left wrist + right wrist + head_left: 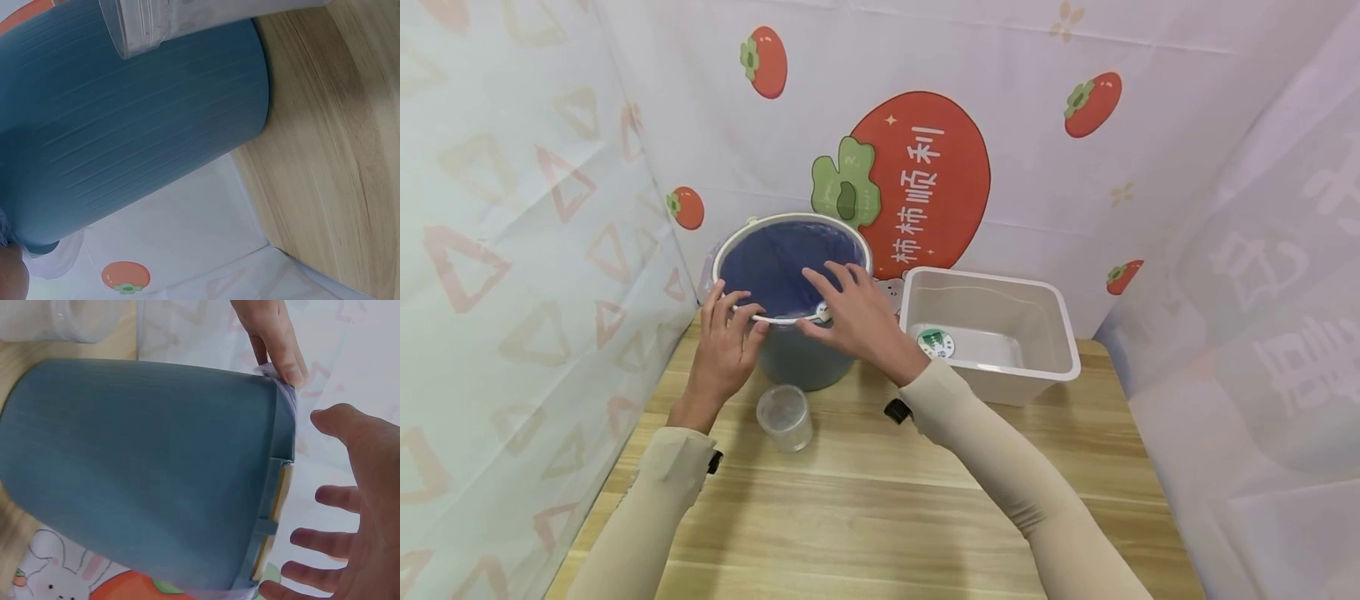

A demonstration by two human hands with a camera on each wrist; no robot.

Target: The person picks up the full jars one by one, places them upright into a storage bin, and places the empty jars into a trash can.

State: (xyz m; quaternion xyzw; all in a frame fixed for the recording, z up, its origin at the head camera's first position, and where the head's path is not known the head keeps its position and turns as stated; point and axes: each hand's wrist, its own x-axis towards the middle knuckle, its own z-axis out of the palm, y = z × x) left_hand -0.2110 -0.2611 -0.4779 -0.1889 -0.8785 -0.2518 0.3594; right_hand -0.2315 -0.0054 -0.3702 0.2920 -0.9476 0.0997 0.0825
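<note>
A blue bin point(805, 367) with a white rim ring and a bluish bag liner stands at the back left of the wooden table point(865, 517). My left hand point(724, 337) grips the near-left rim; in the right wrist view, the left hand point(272, 337) pinches the liner's edge against the bin point(137, 462). My right hand point(853, 317) hovers at the near-right rim with fingers spread. Its open palm point(362, 506) sits just off the rim, holding nothing. The left wrist view is filled by the bin's ribbed side point(125, 125).
A clear plastic cup point(784, 417) stands just in front of the bin, between my forearms, and shows as the cup point(162, 19) in the left wrist view. A white plastic tub point(992, 279) sits right of the bin. Printed cloth walls close in the table at the back and both sides.
</note>
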